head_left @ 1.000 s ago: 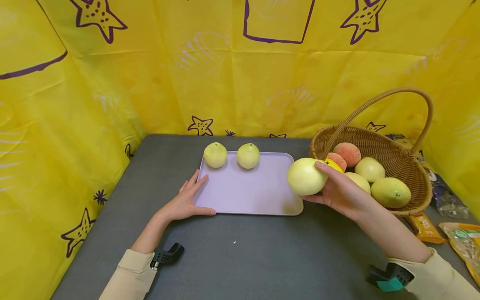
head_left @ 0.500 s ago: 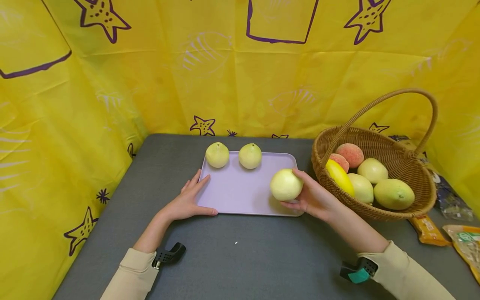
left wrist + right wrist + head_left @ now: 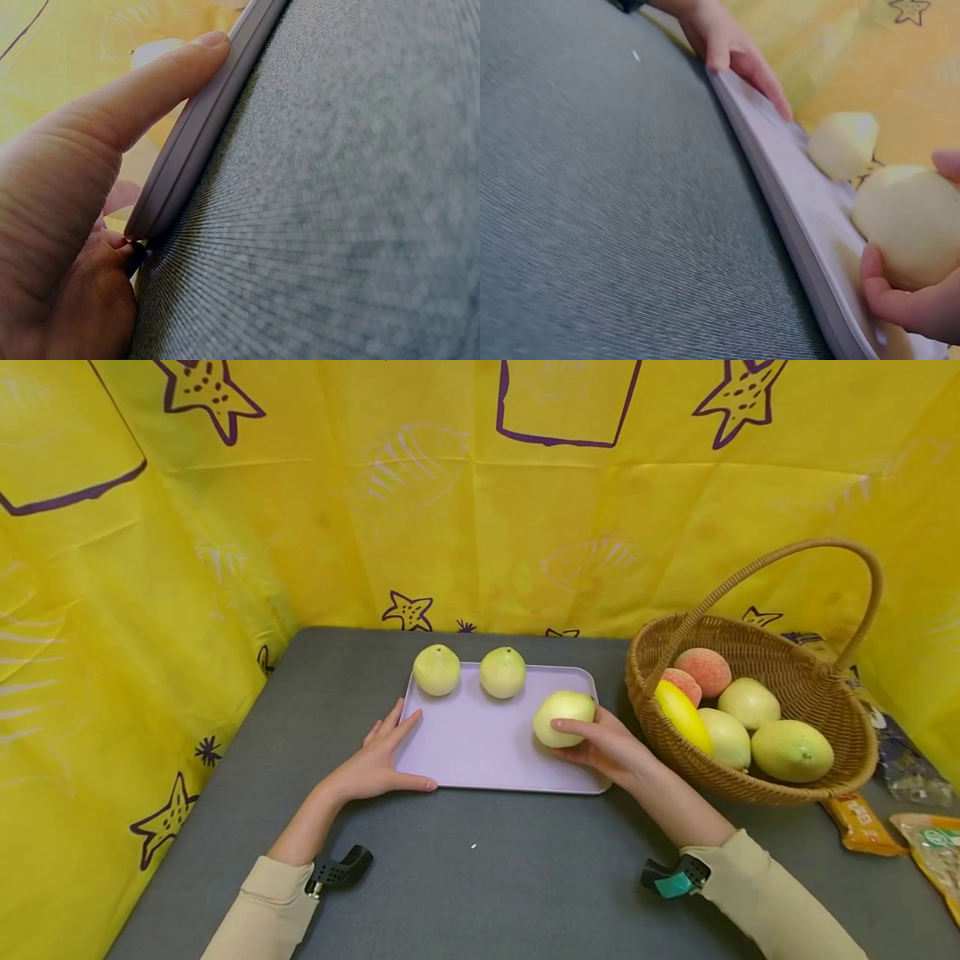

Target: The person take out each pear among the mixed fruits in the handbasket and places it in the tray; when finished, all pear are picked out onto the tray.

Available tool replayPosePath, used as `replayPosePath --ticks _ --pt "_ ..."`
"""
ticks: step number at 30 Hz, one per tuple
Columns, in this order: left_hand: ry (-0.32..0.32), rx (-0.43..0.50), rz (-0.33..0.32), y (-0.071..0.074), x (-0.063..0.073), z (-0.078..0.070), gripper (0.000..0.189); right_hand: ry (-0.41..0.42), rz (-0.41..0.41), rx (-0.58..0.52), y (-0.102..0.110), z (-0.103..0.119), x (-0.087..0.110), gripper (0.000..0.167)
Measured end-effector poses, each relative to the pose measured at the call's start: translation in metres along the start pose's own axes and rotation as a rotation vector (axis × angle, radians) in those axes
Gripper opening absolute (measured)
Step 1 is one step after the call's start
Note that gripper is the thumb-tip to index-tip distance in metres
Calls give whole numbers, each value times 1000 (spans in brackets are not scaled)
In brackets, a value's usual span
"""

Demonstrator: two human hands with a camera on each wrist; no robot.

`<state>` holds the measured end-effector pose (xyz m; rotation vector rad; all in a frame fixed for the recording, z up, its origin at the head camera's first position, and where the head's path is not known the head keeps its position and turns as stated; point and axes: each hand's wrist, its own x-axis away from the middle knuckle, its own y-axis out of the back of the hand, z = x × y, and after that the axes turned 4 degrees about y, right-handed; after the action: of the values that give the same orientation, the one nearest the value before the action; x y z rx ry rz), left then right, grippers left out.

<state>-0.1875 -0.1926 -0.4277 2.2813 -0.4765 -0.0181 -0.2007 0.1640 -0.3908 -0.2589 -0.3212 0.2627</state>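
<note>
We see the pale green fruit (image 3: 561,707) over the right end of the lilac tray (image 3: 472,743), where we cannot tell whether its underside touches; our right hand (image 3: 606,745) holds it between thumb and curled fingers, while our left hand (image 3: 375,768) lies with fingers spread at the tray's left end, thumb on the near edge. We judge the fruit firm, light enough for one hand and a little slippery; its round sides, gripped about the widest part, look the best hold, and hard pressure might bruise it; two similar fruits (image 3: 502,673) stand apart along the tray's far edge. The dark grey counter (image 3: 480,902) seems flat and cloth-textured; beyond it hangs a yellow cloth (image 3: 420,543) with sea creatures; a wicker basket (image 3: 842,714) of mixed fruit stands at right, near some packets (image 3: 862,828).
</note>
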Motion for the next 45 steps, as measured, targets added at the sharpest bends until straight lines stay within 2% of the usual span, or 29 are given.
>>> replayPosePath --ticks 8,17,22,31,45 --pt "4 2 -1 -1 -1 0 114 35 -156 163 1 3 -19 78" --pt "10 0 2 0 0 -1 114 126 -275 369 5 6 -37 87" --pt "5 3 -1 0 0 -1 114 161 -331 440 8 6 -44 94" --pt "-3 -2 -2 0 0 1 115 235 -396 592 7 5 -54 92" --pt "0 -2 -2 -1 -1 1 114 255 -427 689 5 0 -57 90"
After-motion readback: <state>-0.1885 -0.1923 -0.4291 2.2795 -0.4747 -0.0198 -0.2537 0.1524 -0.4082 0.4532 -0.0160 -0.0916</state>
